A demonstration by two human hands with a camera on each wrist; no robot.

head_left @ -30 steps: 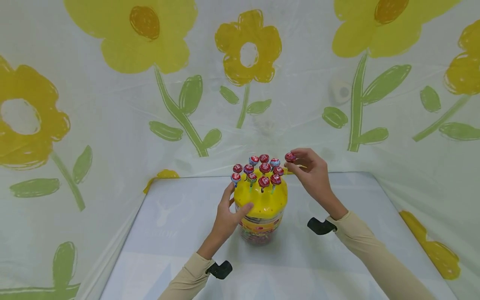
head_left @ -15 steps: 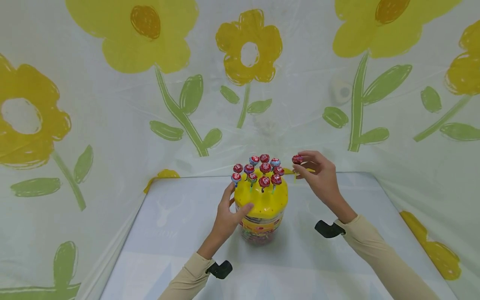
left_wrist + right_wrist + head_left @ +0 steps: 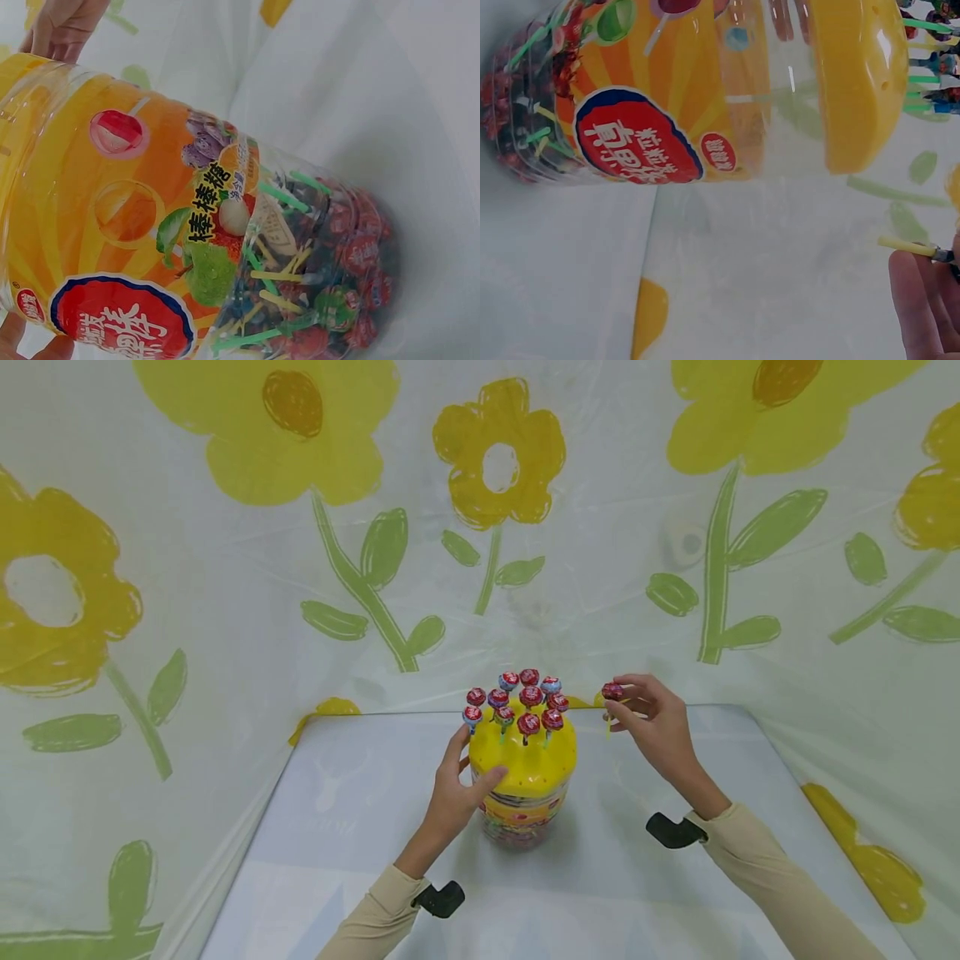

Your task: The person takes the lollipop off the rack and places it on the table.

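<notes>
A clear plastic candy jar [image 3: 142, 195] with a fruit-printed label stands upright on the table. Several wrapped lollipops [image 3: 530, 697] stick up from holes in its yellow lid [image 3: 525, 768]. My left hand [image 3: 455, 793] grips the jar near the lid from the left, thumb in front and fingers round the far side. To the right of the lid, apart from it, my right hand [image 3: 656, 722] pinches a red-wrapped lollipop [image 3: 612, 692]. Its yellow stick [image 3: 906, 246] points downward below the fingers. More lollipops [image 3: 300, 277] with green and yellow sticks fill the jar's lower part.
The table [image 3: 360, 827] has a white cover and ends at a far edge behind the jar. A white cloth [image 3: 570, 577] printed with yellow flowers hangs behind it and along both sides. Black wrist mounts [image 3: 442, 900] sit on both sleeves.
My right hand has moved right and slightly down, away from the lid, carrying the lollipop, and more of its stick shows. The left hand and the jar have stayed in place.
</notes>
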